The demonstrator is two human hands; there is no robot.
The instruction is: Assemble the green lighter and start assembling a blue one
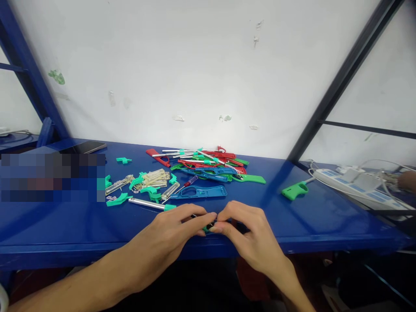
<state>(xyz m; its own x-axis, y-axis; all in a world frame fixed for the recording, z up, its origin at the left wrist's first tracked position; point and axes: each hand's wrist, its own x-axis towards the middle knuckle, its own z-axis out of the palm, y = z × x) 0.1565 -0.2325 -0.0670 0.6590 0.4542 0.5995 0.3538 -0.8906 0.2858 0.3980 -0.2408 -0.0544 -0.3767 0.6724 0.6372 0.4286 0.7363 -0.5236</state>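
My left hand [170, 229] and my right hand [250, 232] meet at the table's front edge. Their fingertips pinch a small black and green part [209, 226], mostly hidden by the fingers. Just beyond them lies an open blue lighter handle shell [211, 191]. A metal lighter tube with a green end [147, 203] is close to my left hand. A small screwdriver [190, 181] rests behind the blue shell. Green triggers [118, 199] and clear fuel tanks [156, 177] lie in a loose group to the left.
A heap of red, blue and green shells with metal tubes [208, 161] lies near the wall. At right are a green lighter [294, 190], a power strip with cables [347, 180] and another person's hand [407, 181]. A dark flat device [94, 147] lies back left, beside a blurred patch.
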